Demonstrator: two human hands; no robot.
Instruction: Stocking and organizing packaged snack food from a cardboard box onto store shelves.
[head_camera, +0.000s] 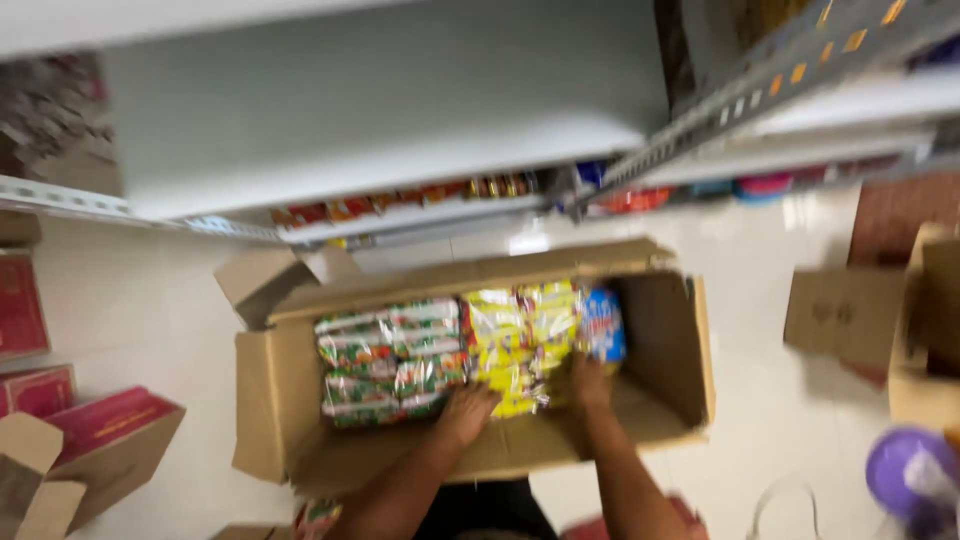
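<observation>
An open cardboard box (270, 400) sits on the floor below me. Inside lie green-and-red snack packets (385, 355) on the left, yellow packets (510, 335) in the middle and a blue packet (603, 325) to the right. Both my hands reach into the box. My left hand (468, 410) rests on the near edge of the yellow packets, beside the green ones. My right hand (585, 385) grips the yellow packets from the right side, just below the blue packet. The picture is motion-blurred, so finger detail is unclear.
A white store shelf (380, 130) with rows of packaged goods (400, 205) stands beyond the box. Red cartons (100, 425) lie at the left. Another cardboard box (925, 330) and a flat cardboard piece (840, 310) are at the right, near a purple round object (905, 470).
</observation>
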